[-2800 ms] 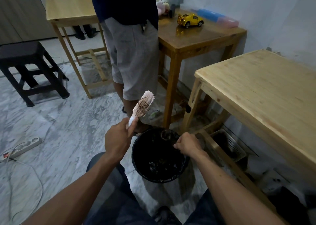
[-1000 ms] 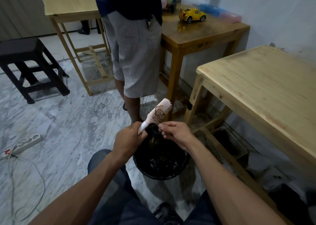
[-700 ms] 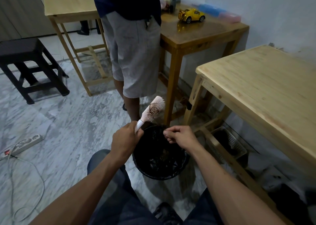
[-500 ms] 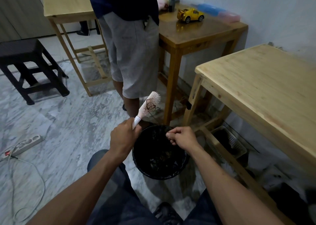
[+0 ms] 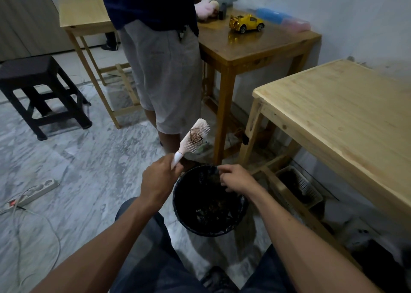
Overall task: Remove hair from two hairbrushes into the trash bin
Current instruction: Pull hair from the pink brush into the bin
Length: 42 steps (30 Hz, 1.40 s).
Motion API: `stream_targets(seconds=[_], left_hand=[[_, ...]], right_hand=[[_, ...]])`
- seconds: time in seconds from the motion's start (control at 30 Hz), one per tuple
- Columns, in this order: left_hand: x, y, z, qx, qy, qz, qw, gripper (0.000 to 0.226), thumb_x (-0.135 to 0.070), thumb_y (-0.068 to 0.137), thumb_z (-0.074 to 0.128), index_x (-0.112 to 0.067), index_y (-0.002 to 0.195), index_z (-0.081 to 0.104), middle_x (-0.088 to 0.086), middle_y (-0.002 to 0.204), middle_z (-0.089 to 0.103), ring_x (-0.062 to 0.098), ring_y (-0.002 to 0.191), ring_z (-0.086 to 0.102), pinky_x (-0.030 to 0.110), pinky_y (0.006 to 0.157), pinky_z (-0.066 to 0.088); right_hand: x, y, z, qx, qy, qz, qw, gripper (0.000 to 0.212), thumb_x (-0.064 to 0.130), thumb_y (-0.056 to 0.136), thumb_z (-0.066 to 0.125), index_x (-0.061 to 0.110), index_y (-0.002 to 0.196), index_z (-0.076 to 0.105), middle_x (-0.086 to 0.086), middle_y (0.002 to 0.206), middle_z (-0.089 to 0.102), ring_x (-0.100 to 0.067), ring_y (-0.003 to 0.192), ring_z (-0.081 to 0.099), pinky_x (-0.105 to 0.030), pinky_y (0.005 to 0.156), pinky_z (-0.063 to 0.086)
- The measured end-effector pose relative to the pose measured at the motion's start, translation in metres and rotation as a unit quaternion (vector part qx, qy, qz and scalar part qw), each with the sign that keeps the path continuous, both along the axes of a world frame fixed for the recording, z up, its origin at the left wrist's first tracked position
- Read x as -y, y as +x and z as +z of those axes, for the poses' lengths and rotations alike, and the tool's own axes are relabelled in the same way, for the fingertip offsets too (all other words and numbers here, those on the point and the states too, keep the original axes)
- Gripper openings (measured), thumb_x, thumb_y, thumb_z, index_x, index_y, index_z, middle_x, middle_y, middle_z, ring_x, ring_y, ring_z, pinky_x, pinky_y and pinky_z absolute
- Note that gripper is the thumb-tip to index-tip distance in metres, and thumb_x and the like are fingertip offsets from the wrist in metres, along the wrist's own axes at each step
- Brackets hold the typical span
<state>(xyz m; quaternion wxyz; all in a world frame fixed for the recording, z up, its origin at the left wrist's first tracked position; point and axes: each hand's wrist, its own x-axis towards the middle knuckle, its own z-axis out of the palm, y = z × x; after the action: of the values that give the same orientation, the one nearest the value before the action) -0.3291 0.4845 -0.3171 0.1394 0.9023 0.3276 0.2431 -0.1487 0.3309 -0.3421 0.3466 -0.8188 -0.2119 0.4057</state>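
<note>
My left hand (image 5: 159,180) grips the handle of a pale pink hairbrush (image 5: 193,138), held tilted up and to the right above the floor. A small clump of brown hair (image 5: 195,136) sits among its bristles. A black trash bin (image 5: 189,222) stands on the floor between my knees, with dark hair lying inside. My right hand (image 5: 236,179) hovers over the bin's far rim, fingers spread loosely, holding nothing that I can see. Only one hairbrush is in view.
A person in grey shorts (image 5: 164,74) stands just behind the bin. A light wooden table (image 5: 342,110) is at right, with a white basket (image 5: 298,184) under it. A darker table (image 5: 258,41) carries a yellow toy car (image 5: 246,23). A black stool (image 5: 42,92) and a power strip (image 5: 33,191) are at left.
My right hand pinched hair at the brush a second ago, then dropped down over the bin and its fingers have opened. The brush carries less hair than before.
</note>
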Motion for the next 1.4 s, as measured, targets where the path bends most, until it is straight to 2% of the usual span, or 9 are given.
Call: stream_targets(seconds=[0.13, 0.3, 0.57, 0.7, 0.83, 1.0, 1.1, 1.2, 1.4], left_hand=[[0.004, 0.002, -0.002, -0.006, 0.011, -0.008, 1.000, 0.019, -0.022, 0.086, 0.070, -0.010, 0.077, 0.058, 0.002, 0.062, 0.055, 0.022, 0.047, 0.042, 0.028, 0.044, 0.022], [0.009, 0.004, -0.006, 0.005, 0.003, -0.025, 1.000, 0.016, -0.027, 0.086, 0.067, -0.012, 0.085, 0.064, 0.005, 0.066, 0.062, 0.024, 0.051, 0.049, 0.030, 0.045, 0.032], [0.014, 0.005, -0.008, 0.039, -0.038, -0.044, 0.998, 0.016, -0.026, 0.086, 0.073, -0.012, 0.087, 0.064, 0.002, 0.062, 0.059, 0.020, 0.050, 0.045, 0.028, 0.047, 0.025], [0.010, 0.003, -0.004, 0.072, -0.080, -0.026, 0.994, 0.026, -0.037, 0.086, 0.059, -0.012, 0.088, 0.067, -0.003, 0.056, 0.055, 0.016, 0.047, 0.048, 0.033, 0.045, 0.034], [0.010, 0.003, -0.005, 0.061, -0.079, -0.020, 0.995, 0.017, -0.029, 0.090, 0.067, -0.012, 0.089, 0.067, -0.003, 0.057, 0.055, 0.015, 0.048, 0.049, 0.030, 0.044, 0.031], [0.000, 0.002, -0.008, 0.069, -0.114, 0.053, 0.990, 0.012, -0.022, 0.089, 0.066, -0.011, 0.089, 0.068, -0.001, 0.056, 0.054, 0.018, 0.047, 0.048, 0.033, 0.046, 0.032], [-0.008, -0.004, -0.005, 0.077, -0.118, 0.067, 0.988, 0.009, -0.021, 0.090, 0.065, -0.014, 0.083, 0.066, -0.003, 0.052, 0.049, 0.015, 0.045, 0.045, 0.032, 0.044, 0.030], [-0.008, -0.006, -0.002, 0.076, -0.110, 0.062, 0.989, 0.014, -0.019, 0.090, 0.065, -0.017, 0.077, 0.061, -0.005, 0.050, 0.046, 0.013, 0.043, 0.042, 0.031, 0.044, 0.029], [-0.003, -0.005, -0.002, 0.071, -0.087, 0.049, 0.993, 0.014, -0.017, 0.088, 0.066, -0.007, 0.078, 0.063, 0.005, 0.052, 0.052, 0.025, 0.046, 0.048, 0.034, 0.044, 0.030]], right_hand=[[-0.003, 0.000, 0.027, 0.024, 0.005, -0.013, 1.000, 0.051, 0.017, 0.095, 0.052, 0.023, 0.146, 0.057, -0.005, 0.119, 0.066, -0.022, 0.089, 0.075, -0.033, 0.064, 0.065], [-0.014, -0.004, 0.042, 0.057, 0.136, -0.082, 0.986, 0.031, 0.039, 0.093, 0.073, 0.019, 0.116, 0.074, 0.000, 0.094, 0.076, -0.012, 0.062, 0.071, -0.020, 0.050, 0.053], [-0.021, -0.013, 0.049, 0.001, 0.214, -0.150, 0.965, 0.009, 0.025, 0.091, 0.079, 0.018, 0.087, 0.080, -0.007, 0.087, 0.081, -0.010, 0.063, 0.064, -0.021, 0.055, 0.049], [-0.011, -0.012, 0.048, 0.018, 0.185, -0.132, 0.974, 0.009, 0.024, 0.094, 0.075, 0.019, 0.088, 0.079, -0.002, 0.084, 0.079, -0.011, 0.066, 0.066, -0.023, 0.059, 0.051], [-0.003, -0.013, 0.051, 0.032, 0.155, -0.121, 0.980, 0.012, 0.023, 0.094, 0.075, 0.014, 0.089, 0.081, -0.005, 0.086, 0.079, -0.008, 0.064, 0.067, -0.017, 0.057, 0.048], [0.006, -0.010, 0.048, 0.063, 0.125, -0.157, 0.978, 0.016, 0.019, 0.086, 0.079, 0.014, 0.071, 0.081, -0.005, 0.076, 0.079, -0.014, 0.066, 0.072, -0.029, 0.071, 0.059], [0.016, -0.004, 0.037, 0.068, 0.085, -0.153, 0.982, 0.016, 0.017, 0.085, 0.080, 0.013, 0.069, 0.081, -0.001, 0.074, 0.079, -0.011, 0.063, 0.070, -0.026, 0.066, 0.055], [0.022, -0.001, 0.022, 0.069, 0.053, -0.146, 0.985, 0.016, 0.020, 0.084, 0.079, 0.011, 0.071, 0.081, 0.001, 0.074, 0.079, -0.013, 0.068, 0.073, -0.034, 0.077, 0.061], [0.018, -0.005, 0.006, 0.195, -0.098, -0.023, 0.976, 0.019, 0.028, 0.088, 0.071, 0.018, 0.076, 0.080, 0.001, 0.083, 0.077, -0.022, 0.080, 0.072, -0.044, 0.078, 0.063]])
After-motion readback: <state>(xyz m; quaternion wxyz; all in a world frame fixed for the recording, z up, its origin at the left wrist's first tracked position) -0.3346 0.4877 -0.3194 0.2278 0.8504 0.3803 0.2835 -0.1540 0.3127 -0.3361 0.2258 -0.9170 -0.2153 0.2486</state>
